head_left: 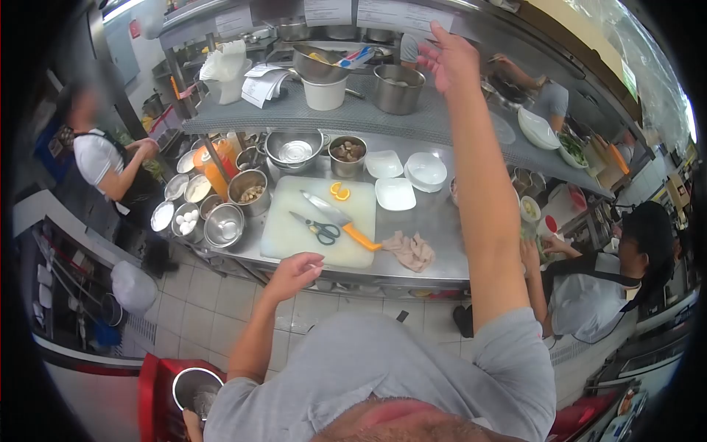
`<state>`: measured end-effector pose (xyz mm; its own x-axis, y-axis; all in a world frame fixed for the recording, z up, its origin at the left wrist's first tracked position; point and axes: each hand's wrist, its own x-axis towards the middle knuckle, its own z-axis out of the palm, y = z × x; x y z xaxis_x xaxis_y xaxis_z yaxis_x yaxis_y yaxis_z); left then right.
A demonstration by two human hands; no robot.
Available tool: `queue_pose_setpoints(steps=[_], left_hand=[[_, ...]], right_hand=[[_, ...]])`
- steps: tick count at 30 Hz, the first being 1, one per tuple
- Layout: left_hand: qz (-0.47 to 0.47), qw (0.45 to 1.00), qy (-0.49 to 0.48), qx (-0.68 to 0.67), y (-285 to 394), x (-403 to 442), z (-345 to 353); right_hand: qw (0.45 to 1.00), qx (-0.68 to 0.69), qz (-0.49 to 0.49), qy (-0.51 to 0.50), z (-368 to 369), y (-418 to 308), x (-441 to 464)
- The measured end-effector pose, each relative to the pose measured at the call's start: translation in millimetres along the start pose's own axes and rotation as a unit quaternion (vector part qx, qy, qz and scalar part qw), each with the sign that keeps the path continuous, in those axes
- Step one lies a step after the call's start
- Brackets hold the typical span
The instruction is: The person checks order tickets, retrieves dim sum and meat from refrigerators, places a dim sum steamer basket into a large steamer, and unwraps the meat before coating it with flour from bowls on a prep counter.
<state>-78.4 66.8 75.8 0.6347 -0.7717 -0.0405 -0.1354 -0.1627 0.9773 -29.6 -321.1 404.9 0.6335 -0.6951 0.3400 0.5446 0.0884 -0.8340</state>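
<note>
My right hand [451,60] is raised above the upper shelf, its fingers apart and holding nothing that I can see. It is close to the lower edge of a hanging paper sheet [401,15]; touching or not, I cannot tell. Low in front of the counter, my left hand [296,274] hangs loosely open, nearest the front edge of a white cutting board [283,221]. On that board lie an orange-handled knife [346,222], dark-handled scissors [320,230] and orange slices [339,191]. A crumpled beige cloth [411,252] lies to the right of the board.
White square bowls [396,194] and a pot of brown chunks [347,153] stand behind the board. Metal bowls [224,225] crowd the left. The shelf holds a deep pot [398,88] and a white tub [324,94]. Co-workers stand left [99,158] and right [596,295].
</note>
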Motion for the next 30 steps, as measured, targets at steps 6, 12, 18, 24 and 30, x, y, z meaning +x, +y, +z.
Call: queue_pose_setpoints(steps=[6, 12, 18, 24, 30], left_hand=[[0.061, 0.996, 0.030, -0.064, 2.4, 12.2, -17.0], [0.005, 0.978, 0.078, -0.193, -7.7, 46.0, -25.3], [0.011, 0.988, 0.145, 0.057, -60.7, 53.1, -59.1], [0.113, 0.827, 0.315, 0.452, -60.7, 93.3, -206.8], [-0.125, 0.798, 0.261, 0.528, -88.1, 193.3, -267.0]], right_hand=[[0.990, -0.090, -0.102, 0.043, -35.9, 66.7, -55.6], [0.932, -0.295, 0.075, -0.198, -54.2, 242.1, -273.6], [0.908, -0.251, 0.208, -0.263, -70.8, 247.6, -338.6], [0.862, -0.359, 0.326, -0.149, -153.5, 255.4, -375.2], [0.860, -0.359, 0.344, -0.111, -162.3, 245.1, -392.1]])
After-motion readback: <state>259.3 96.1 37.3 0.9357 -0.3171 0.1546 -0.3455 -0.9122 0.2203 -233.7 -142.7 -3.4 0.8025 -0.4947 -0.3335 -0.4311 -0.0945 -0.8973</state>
